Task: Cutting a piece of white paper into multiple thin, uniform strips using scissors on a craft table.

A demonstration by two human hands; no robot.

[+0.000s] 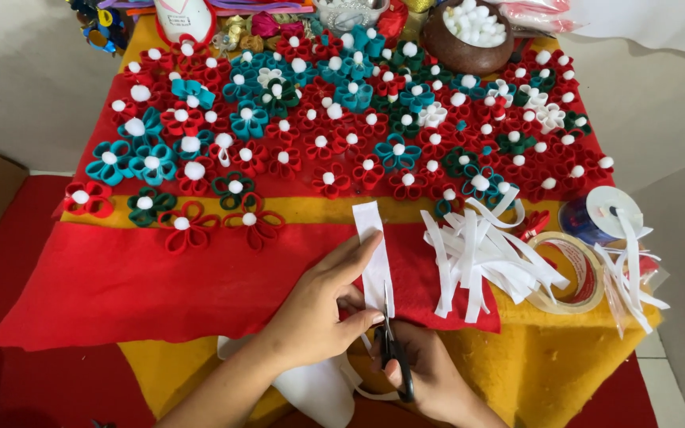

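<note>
Up top, pompoms (473, 24) in brown bowl (460, 54)

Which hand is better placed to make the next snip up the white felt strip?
Right. The right hand already has the scissors, blades pointing up into the white felt strip. The left hand is pinching that strip.

Cut strips (477, 257) lie right of the felt strip (374, 254), flowers (342, 119) behind both.

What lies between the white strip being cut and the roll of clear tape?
In the head view, a loose pile of cut white strips lies between the white strip and the tape roll.
</note>
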